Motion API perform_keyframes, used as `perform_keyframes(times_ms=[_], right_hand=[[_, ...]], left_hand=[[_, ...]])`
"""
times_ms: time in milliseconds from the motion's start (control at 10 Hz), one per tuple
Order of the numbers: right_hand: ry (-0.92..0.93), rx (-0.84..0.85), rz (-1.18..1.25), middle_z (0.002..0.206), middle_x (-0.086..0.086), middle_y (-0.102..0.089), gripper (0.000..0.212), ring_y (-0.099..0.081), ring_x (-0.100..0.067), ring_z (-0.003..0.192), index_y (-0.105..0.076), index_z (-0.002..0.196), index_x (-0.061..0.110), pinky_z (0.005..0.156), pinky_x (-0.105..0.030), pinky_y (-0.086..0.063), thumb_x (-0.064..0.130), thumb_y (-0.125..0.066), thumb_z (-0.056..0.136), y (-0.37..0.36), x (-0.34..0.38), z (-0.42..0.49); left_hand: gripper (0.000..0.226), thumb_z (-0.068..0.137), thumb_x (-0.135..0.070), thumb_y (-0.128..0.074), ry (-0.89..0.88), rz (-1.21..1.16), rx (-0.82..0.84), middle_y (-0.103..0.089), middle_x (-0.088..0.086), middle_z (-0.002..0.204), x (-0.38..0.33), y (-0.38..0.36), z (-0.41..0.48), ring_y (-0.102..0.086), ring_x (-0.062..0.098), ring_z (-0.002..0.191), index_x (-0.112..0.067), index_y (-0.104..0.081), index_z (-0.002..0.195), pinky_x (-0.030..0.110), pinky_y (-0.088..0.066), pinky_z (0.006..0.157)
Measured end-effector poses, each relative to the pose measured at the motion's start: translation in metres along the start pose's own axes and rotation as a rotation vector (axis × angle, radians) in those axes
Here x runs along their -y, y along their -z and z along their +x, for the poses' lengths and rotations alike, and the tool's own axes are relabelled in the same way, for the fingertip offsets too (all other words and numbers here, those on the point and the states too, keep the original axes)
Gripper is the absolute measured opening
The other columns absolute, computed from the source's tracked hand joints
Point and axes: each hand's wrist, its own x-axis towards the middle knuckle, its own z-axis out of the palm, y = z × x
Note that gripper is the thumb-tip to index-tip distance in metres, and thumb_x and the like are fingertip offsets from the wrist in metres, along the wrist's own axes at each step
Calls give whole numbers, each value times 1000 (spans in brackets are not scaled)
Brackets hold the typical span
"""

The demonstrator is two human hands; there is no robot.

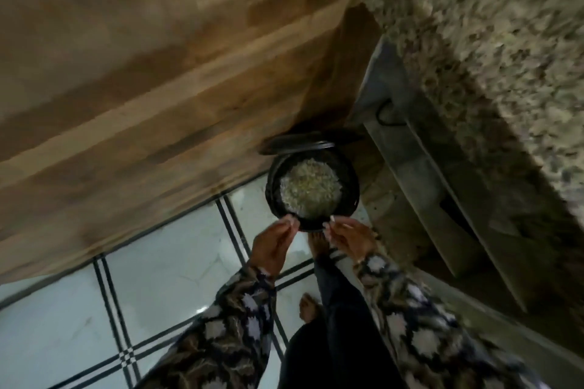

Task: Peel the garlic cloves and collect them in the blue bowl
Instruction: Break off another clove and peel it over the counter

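Spillage past the 12 o'clock bin (pixel 349 177) looms, as left hand (pixel 275 243) and right hand (pixel 350 240), grip unclear, hover at its rim.

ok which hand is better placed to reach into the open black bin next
Left, narrowly: the left hand has its fingertips over the black bin opening, while the right hand sits at the near rim. Blur makes it close.

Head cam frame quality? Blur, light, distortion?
Head view: dim, flat light; motion blur smears the granite counter and patterned sleeves; wide-angle skews the wooden cabinet lines; faint sheen on the floor tiles; left hand and right hand above the black bin are soft, so finger detail is unreadable.
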Motion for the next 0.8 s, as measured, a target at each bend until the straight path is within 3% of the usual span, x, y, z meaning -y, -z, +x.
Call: perform_keyframes(times_ms=[100, 200, 300, 400, 500, 700, 800], right_hand=[[-47, -11, 10, 124, -23, -50, 32, -63, -29, 91, -45, 125, -3, 81, -30, -50, 5, -28, 100, -6, 12, 54], [-118, 151, -43, 146, -6, -32, 61, -41, -35, 124, -26, 140, 8, 103, -31, -37, 41, -46, 92, -9, 15, 95], [-33, 9, -165, 140, -10, -44, 48, -46, -31, 122, -41, 133, 2, 91, -31, -43, 18, -55, 91, -11, 9, 117], [1, -141, -220, 129, -14, -55, 41, -53, -28, 117, -51, 125, -2, 83, -35, -45, 18, -57, 90, -16, 1, 124], [-1, -147, -242, 126, -14, -57, 35, -55, -28, 114, -53, 122, -2, 82, -36, -45, 16, -55, 91, -17, -2, 121], [63, -176, -246, 121, -16, -60, 38, -56, -31, 113, -55, 117, -3, 87, -39, -45, 18, -63, 86, -18, -3, 111], [90, -162, -267, 122, -20, -58, 28, -55, -32, 114, -56, 116, -3, 90, -40, -46, 8, -53, 91, -21, -3, 106]], left_hand=[[43, 92, 6, -41, 199, -343, -10, -69, -20, 72, 9, 0, 75, -64, -3, 77, -17, -77, 89, 15, -51, 81], [45, 93, 11, -39, 210, -299, -125, -64, -18, 52, -4, -7, 94, -61, -6, 53, -24, -69, 92, 8, -49, 55], [21, 87, 5, -59, 177, -134, -278, -61, -14, 47, -9, -16, 103, -66, 11, 64, -13, -63, 96, 14, -52, 58], [5, 77, -8, -74, 197, -144, -405, -67, 1, 55, -8, -22, 105, -68, 28, 72, -6, -69, 76, 34, -57, 77], [4, 77, -17, -75, 121, -29, -392, -72, 11, 82, -1, -22, 111, -68, 27, 85, -13, -74, 79, 38, -54, 88], [12, 77, -21, -76, 82, -50, -411, -71, 10, 75, -9, -18, 101, -67, 20, 67, -12, -68, 76, 30, -56, 69], [9, 77, -9, -71, 49, 13, -370, -71, 9, 84, -10, -17, 99, -67, 21, 79, -17, -74, 82, 32, -56, 81]])
